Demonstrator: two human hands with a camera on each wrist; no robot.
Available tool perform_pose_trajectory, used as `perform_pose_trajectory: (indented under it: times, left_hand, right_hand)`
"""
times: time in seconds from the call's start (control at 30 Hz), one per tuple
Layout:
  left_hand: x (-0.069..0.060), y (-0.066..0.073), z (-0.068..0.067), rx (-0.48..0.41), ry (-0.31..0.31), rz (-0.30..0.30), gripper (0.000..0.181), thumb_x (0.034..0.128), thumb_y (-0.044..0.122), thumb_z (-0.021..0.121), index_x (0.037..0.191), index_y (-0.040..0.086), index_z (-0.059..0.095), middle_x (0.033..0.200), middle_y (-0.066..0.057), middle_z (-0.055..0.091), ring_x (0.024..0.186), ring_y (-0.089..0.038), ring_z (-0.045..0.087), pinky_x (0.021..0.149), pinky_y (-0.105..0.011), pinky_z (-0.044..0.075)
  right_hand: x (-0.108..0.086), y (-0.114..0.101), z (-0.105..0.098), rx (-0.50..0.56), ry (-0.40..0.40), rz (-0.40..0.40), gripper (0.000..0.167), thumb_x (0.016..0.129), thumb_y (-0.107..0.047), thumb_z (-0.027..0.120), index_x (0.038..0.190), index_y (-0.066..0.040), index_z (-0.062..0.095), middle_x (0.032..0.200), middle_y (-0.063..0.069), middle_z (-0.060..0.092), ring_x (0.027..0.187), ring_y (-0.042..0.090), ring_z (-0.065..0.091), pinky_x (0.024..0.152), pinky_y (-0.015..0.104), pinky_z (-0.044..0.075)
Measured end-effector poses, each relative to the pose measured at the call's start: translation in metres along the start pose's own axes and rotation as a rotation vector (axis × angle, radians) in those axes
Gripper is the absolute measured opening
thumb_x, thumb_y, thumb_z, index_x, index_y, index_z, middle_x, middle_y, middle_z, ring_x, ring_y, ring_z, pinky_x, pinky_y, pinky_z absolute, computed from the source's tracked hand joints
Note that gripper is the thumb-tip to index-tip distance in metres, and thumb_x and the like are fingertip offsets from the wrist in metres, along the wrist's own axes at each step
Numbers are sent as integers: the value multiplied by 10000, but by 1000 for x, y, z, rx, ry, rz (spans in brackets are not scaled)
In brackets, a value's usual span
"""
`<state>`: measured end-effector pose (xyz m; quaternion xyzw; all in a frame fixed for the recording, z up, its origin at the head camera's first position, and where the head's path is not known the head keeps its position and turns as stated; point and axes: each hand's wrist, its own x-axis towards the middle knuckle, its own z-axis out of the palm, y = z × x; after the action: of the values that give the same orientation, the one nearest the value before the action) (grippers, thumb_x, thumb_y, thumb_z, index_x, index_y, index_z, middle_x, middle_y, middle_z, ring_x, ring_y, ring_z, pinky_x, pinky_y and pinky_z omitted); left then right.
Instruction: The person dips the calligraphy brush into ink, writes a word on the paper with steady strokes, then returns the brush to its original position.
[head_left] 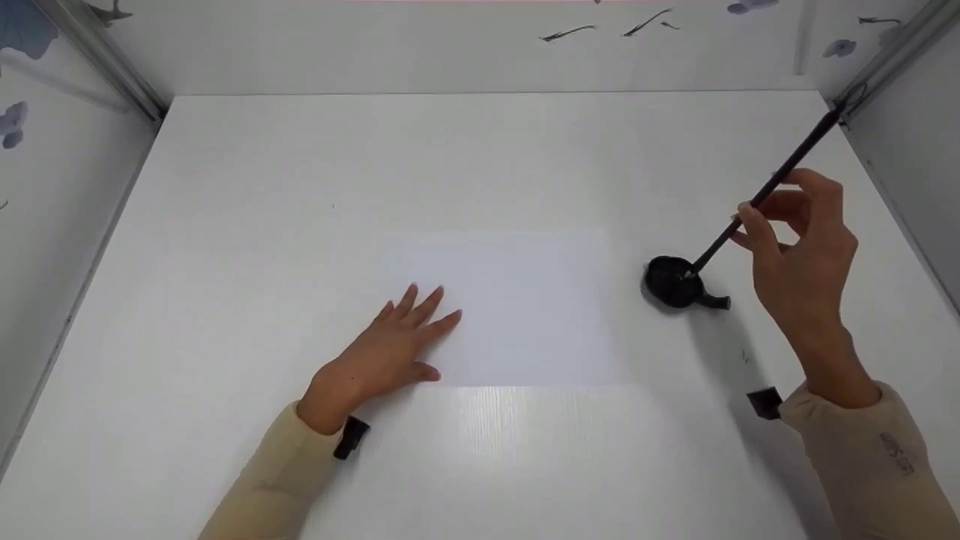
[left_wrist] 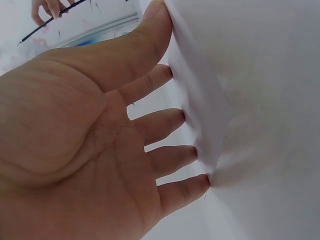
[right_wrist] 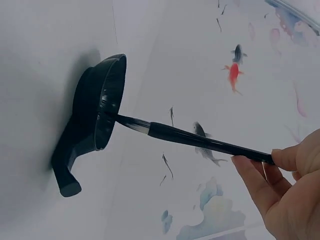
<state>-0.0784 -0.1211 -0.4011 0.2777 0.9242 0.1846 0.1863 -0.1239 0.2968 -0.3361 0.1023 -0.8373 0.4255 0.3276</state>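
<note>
My right hand [head_left: 806, 255] pinches a dark writing brush [head_left: 787, 166] by its handle, slanting down to the left. In the right wrist view the brush's tip, dark at the end and paler above, meets the inside of a small black ink dish [right_wrist: 87, 107] with a short handle. The same dish [head_left: 673, 282] stands right of a white sheet of paper [head_left: 532, 315]. With fingers spread, my left hand [head_left: 382, 349] rests its fingertips on the sheet's left part. In the left wrist view those fingertips [left_wrist: 190, 152] touch the paper.
The white table [head_left: 255, 202] spreads around the paper, bounded by an upright panel [head_left: 375, 49] at the back and side panels. Painted fish [right_wrist: 233, 75] and other motifs decorate the panels. A small black device [head_left: 765, 403] sits at the right cuff, another [head_left: 351, 438] at the left.
</note>
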Motion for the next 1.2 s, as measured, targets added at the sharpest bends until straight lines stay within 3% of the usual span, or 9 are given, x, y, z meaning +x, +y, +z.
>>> perform_pose_trajectory:
  times: [0.4,0.63,0.9,1.2]
  left_hand:
    - [1,11,3,8,-19,32,753,859,246,725,1499,159,339,1586,-108,125,1441,-345,20,1132,-514,104]
    - [-7,10,3,17,-29,40,779,825,228,758,1491,161,359,1583,-96,148,1436,-364,44,1117,-546,134]
    - [-8,11,6,18,-18,18,787,820,233,760,1493,179,356,1584,-85,143,1438,-356,35,1121,-539,128]
    - [-10,11,6,23,-4,47,784,817,260,750,1490,159,361,1578,-112,152,1431,-381,56,1109,-561,149]
  right_hand:
    - [-9,-4,1,89,49,0,340,863,56,652,1179,85,530,908,127,618,820,178,643,682,187,535]
    - [-15,13,6,124,49,-32,350,853,50,670,1176,82,539,908,154,617,833,201,653,673,204,542]
    - [-18,17,9,127,30,-45,339,859,48,663,1172,94,542,897,166,618,833,207,655,674,197,539]
    - [-17,15,9,110,36,-49,321,869,19,662,1167,80,557,886,160,627,828,194,661,673,188,536]
